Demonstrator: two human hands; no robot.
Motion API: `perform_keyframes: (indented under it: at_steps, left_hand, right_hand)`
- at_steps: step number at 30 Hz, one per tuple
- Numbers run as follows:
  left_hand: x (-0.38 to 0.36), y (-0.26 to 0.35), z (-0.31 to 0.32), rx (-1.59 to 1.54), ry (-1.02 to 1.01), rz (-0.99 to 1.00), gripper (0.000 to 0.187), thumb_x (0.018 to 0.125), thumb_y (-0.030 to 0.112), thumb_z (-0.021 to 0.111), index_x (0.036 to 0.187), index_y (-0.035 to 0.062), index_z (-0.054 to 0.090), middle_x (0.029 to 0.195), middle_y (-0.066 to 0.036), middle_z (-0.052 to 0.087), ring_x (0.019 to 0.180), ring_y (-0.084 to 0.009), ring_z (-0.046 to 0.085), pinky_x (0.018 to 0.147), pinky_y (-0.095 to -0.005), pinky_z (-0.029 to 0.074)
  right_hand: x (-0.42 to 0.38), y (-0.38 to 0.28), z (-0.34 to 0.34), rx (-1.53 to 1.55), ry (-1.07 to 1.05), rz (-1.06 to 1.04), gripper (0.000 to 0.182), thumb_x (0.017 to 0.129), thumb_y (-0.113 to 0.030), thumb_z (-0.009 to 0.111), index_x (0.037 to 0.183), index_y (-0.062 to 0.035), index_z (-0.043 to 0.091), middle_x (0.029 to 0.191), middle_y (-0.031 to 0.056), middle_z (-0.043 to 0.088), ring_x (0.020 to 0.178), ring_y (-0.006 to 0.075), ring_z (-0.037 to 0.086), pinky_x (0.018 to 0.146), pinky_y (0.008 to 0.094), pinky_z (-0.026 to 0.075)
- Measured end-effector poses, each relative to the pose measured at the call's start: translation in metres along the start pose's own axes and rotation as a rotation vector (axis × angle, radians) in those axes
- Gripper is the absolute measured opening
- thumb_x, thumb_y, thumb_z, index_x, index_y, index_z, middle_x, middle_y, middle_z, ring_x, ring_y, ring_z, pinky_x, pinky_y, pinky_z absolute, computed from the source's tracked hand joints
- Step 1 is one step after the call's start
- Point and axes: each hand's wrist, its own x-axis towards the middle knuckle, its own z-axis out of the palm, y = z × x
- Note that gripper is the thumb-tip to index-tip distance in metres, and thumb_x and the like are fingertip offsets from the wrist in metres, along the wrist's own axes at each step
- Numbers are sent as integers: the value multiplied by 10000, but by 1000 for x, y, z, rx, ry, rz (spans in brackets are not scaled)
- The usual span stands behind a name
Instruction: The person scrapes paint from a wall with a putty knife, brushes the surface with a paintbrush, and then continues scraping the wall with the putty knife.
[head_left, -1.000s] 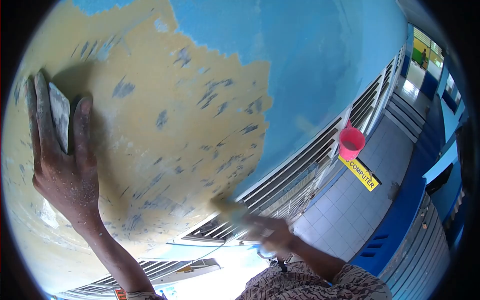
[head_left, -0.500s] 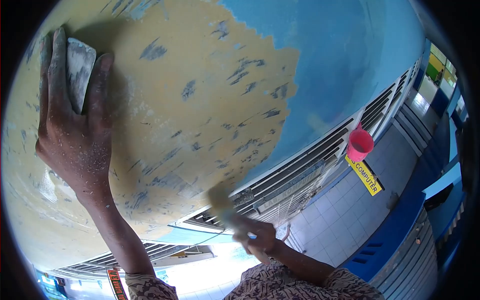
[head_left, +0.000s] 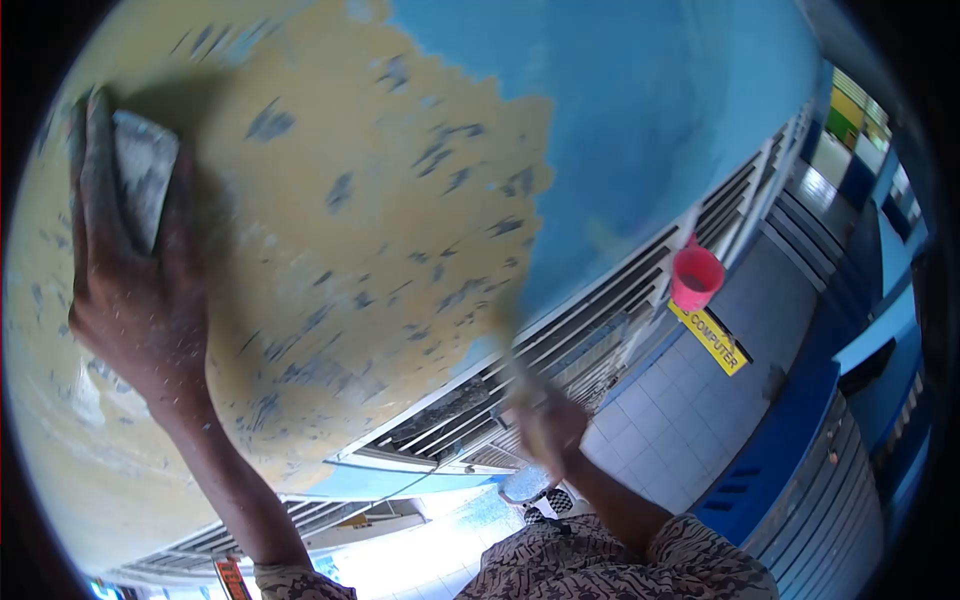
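My left hand (head_left: 145, 290) is raised against the tan, grey-streaked part of the wall (head_left: 300, 190). Between its fingers it grips a flat whitish plate with grey smears (head_left: 146, 170), like a scraper blade. Lower down and to the right, my right hand (head_left: 548, 425) is closed round the handle of a brush-like tool (head_left: 508, 325), blurred by motion. The tool's head is near the lower edge of the tan area, close to the blue paint (head_left: 640, 130).
A red cup (head_left: 697, 278) hangs by the slatted vents (head_left: 600, 320), above a yellow sign (head_left: 712, 340) reading "COMPUTER". Far below are a tiled floor (head_left: 650, 400), a blue structure (head_left: 745, 490) and a round, clear-looking object (head_left: 525, 483).
My right hand and its tool have moved right and up. The view has shifted, so the wall patches, cup and sign sit further left. My left hand still grips the plate, lower in the view.
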Motion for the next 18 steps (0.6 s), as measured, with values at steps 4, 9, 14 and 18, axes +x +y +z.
perform_keyframes:
  at_steps: [4, 9, 14, 18]
  left_hand:
    - [-1, -3, -3, -1, -27, 17, 515, 932, 389, 680, 1419, 272, 564, 1413, 14, 604, 1071, -209, 715, 781, -315, 627]
    - [-34, 8, -10, -102, -113, 20, 543, 940, 234, 669, 1460, 256, 515, 1439, -5, 578, 895, -173, 757, 534, -199, 605]
    - [-76, 28, -20, -181, -284, -14, 665, 846, 88, 675, 1478, 198, 499, 1476, -30, 544, 1066, -235, 713, 762, -290, 635]
    - [-87, 37, -24, -196, -241, 44, 699, 795, 23, 622, 1471, 160, 511, 1476, -57, 544, 1067, -252, 719, 829, -324, 625]
  right_hand:
    - [-4, -31, -20, -616, -451, -377, 233, 956, -228, 678, 1158, -127, 735, 1153, 83, 733, 835, 142, 730, 545, 273, 577]
    - [76, -91, -118, -1011, 155, -233, 85, 893, -58, 716, 948, 0, 745, 947, 109, 751, 819, 233, 708, 771, 357, 551]
    - [185, -72, -258, -1002, 425, -382, 112, 853, -10, 712, 954, 40, 714, 892, 120, 738, 789, 179, 684, 746, 322, 538]
    - [238, -73, -284, -1400, 545, -114, 269, 773, -181, 769, 902, 46, 704, 857, 226, 728, 788, 328, 733, 766, 394, 568]
